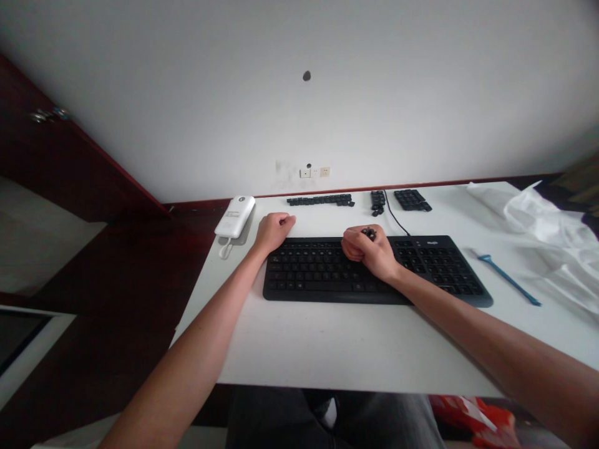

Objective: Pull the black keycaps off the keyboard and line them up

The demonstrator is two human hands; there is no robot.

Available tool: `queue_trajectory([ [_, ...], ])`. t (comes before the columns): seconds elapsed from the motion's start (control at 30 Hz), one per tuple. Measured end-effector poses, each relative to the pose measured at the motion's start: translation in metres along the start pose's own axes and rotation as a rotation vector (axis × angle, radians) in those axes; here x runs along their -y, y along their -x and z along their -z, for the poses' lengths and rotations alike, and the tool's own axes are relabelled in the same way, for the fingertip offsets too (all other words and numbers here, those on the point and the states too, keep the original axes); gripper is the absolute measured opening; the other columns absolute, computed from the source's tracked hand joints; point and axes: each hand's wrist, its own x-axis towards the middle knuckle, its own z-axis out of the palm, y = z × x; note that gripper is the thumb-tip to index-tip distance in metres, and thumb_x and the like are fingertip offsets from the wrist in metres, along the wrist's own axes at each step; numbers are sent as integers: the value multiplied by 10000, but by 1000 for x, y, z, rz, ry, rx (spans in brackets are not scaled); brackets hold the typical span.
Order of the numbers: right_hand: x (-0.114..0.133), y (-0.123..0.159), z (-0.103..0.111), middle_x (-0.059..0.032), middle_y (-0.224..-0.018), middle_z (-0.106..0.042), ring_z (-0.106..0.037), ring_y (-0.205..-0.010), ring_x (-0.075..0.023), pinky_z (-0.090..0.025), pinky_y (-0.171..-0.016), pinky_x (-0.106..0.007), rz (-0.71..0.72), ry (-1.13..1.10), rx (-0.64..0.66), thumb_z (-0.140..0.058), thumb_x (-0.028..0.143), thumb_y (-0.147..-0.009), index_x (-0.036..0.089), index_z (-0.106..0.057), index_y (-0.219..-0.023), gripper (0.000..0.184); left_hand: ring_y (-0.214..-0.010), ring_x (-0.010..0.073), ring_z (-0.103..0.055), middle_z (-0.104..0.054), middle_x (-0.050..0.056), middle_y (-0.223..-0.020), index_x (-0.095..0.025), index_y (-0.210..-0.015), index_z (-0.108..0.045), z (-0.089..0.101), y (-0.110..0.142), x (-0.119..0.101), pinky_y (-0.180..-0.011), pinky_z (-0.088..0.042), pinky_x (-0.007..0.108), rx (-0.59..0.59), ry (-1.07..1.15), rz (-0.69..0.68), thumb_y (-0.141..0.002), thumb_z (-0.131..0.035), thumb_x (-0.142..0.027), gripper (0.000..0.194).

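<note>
A black keyboard [322, 286] lies on the white table. Bare key seats seem to show in its right section. My right hand [369, 251] is a fist over the keyboard, right of its middle. The dark end of a small black tool [369, 233] pokes out at the top of that fist; the rest of it is hidden by the fingers. My left hand [274, 231] rests by the keyboard's upper left corner with curled fingers. What it holds, if anything, is hidden.
Behind the keyboard lie a row of keycaps [321, 200], a small keycap cluster [377, 202] and a keycap block [412, 200]. A white power bank [234, 216] lies left. A blue brush [510, 280] and white plastic bag [538, 215] lie right. A black cable [395, 216] runs backward.
</note>
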Motion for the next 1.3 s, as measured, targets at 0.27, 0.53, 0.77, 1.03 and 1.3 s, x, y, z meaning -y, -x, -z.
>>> queue_trajectory([
  [0.27, -2, -3, 7, 45, -518, -344, -293, -476, -104, -208, -469, -304, -60, -64, 65, -669, 384, -935, 231, -411, -550, 488, -607, 108, -290, -256, -36, -607, -201, -595, -293, 0, 0, 3, -614, -205, 299, 14, 13, -11, -915, -521, -462, 471],
  [0.53, 4, -19, 35, -7, -702, -547, -539, -693, -176, -480, -681, -323, -92, -291, -131, -636, 417, -913, 218, -576, -767, 255, -583, 107, -278, -291, -43, -563, -192, -594, -325, 6, 5, -9, -620, -221, 300, -106, -58, -185, -966, -518, -492, 515],
  [0.77, -1, -20, 48, 27, -623, -480, -405, -514, -125, -357, -486, -273, -196, -163, -42, -556, 702, -943, 192, -633, -835, 528, -535, 96, -353, -443, -45, -535, -192, -622, -491, 3, 32, -56, -602, -285, 279, 116, -77, -345, -844, -673, -714, 596],
  [1.03, 4, -16, 47, 76, -560, -373, -321, -462, -88, -260, -448, -248, -204, -180, 100, -646, 671, -933, 191, -574, -786, 507, -519, 83, -326, -415, -46, -513, -181, -573, -471, -10, 46, -69, -563, -278, 273, 211, 9, -405, -847, -666, -728, 642],
  [1.3, 4, -16, 45, 84, -603, -352, -411, -503, -102, -317, -483, -253, -204, -199, 73, -727, 568, -917, 203, -522, -801, 434, -526, 85, -296, -376, -47, -515, -181, -572, -464, -14, 50, -69, -568, -272, 270, 165, 6, -390, -930, -609, -619, 585],
])
